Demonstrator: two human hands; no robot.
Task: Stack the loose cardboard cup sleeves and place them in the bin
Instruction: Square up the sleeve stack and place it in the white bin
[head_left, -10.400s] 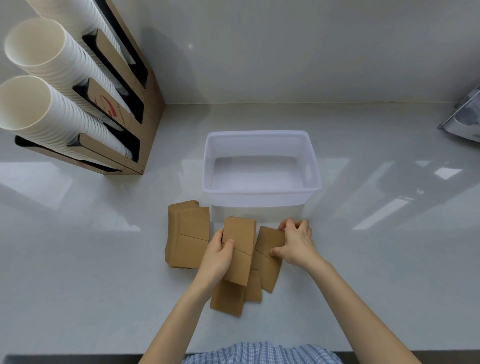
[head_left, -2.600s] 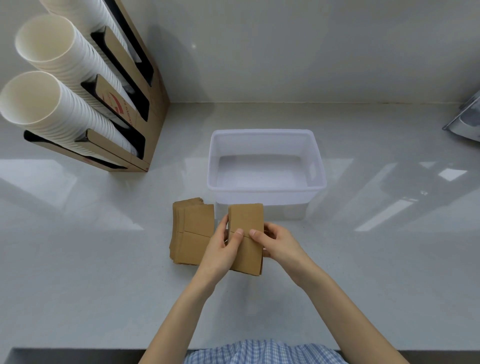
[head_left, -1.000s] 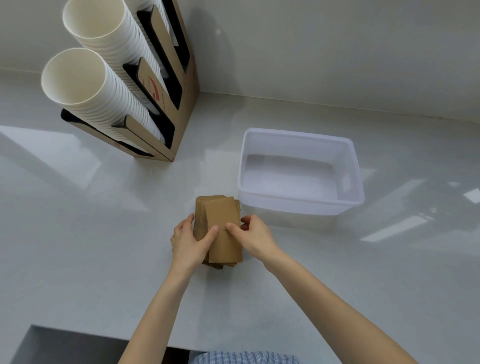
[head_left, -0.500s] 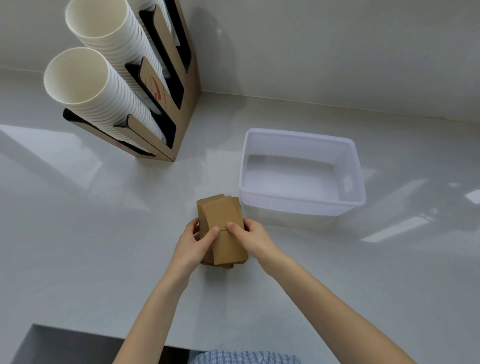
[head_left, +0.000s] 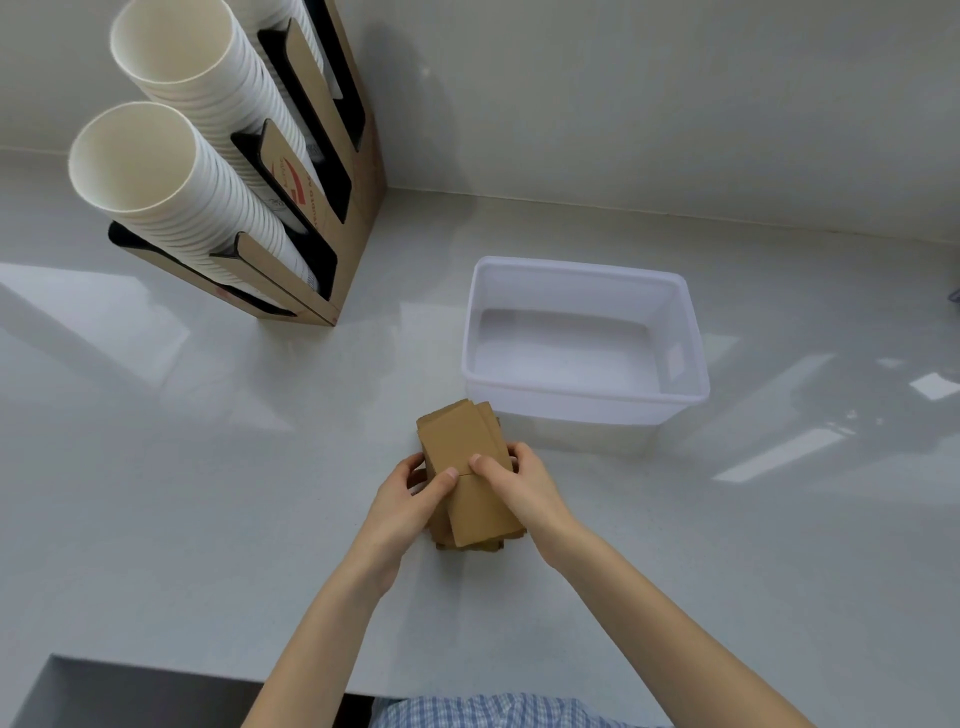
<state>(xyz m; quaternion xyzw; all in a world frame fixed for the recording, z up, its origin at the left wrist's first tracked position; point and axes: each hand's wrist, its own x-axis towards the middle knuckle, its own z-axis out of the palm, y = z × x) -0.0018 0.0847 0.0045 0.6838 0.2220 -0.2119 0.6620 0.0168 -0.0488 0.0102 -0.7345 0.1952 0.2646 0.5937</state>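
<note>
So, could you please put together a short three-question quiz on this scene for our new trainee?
1. True or false: the white bin already holds some sleeves.
2. Which hands grip the stack of cardboard sleeves? A) left only B) right only C) both
3. Fill in: the cup holder stands to the ____ of the bin, as the person sees it.

Key:
1. False; its floor is bare.
2. C; the left hand and right hand hold the stack from either side, thumbs on top.
3. Left.
</note>
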